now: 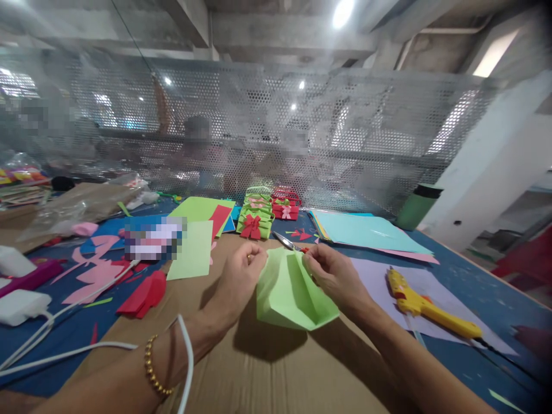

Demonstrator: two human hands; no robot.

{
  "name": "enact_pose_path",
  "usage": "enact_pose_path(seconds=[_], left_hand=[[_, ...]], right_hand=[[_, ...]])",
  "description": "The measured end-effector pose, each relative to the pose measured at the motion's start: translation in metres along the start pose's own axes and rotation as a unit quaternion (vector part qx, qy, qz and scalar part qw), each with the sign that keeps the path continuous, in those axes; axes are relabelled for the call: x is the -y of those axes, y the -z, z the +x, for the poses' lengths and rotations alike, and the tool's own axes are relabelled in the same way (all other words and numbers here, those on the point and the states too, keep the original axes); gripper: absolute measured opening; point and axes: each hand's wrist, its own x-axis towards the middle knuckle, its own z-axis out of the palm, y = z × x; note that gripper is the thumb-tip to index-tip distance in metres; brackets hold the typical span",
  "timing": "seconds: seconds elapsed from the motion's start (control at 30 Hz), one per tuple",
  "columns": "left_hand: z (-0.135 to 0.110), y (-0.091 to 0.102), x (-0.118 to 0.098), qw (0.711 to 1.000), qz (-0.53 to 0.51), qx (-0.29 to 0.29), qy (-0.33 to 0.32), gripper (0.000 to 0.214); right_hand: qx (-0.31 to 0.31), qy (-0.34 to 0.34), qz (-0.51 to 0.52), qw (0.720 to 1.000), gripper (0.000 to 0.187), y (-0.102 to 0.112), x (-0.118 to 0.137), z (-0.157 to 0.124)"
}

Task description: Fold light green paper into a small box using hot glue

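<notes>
My left hand [239,273] and my right hand [332,273] hold a folded light green paper piece [291,293] up over a brown cardboard sheet [259,368]. Each hand pinches a top corner of the paper, fingers closed. A gold bead bracelet sits on my left wrist, and a white cable loops across that forearm. Scissors [287,241] lie just beyond the paper.
A yellow glue gun [425,305] lies on lilac paper to the right. Finished green and red paper baskets with bows [256,218] stand at the back. Coloured sheets [366,230], pink and red scraps [142,293], and white chargers [19,305] cover the blue table. A green cup [416,207] stands far right.
</notes>
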Motion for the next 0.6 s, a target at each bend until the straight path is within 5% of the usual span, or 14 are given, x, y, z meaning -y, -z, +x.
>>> enact_pose_path(seconds=[0.23,0.6], left_hand=[[0.0041,0.0013,-0.0027,0.997,0.043,-0.060,-0.021,0.019],[0.0013,0.0002,0.0042,1.000,0.019,0.005,-0.012,0.027]], right_hand=[[-0.019,0.024,-0.021,0.999,0.023,0.0009,0.0031,-0.0028],[-0.009,0.009,0.044,0.999,0.013,0.0016,-0.0001,-0.0025]])
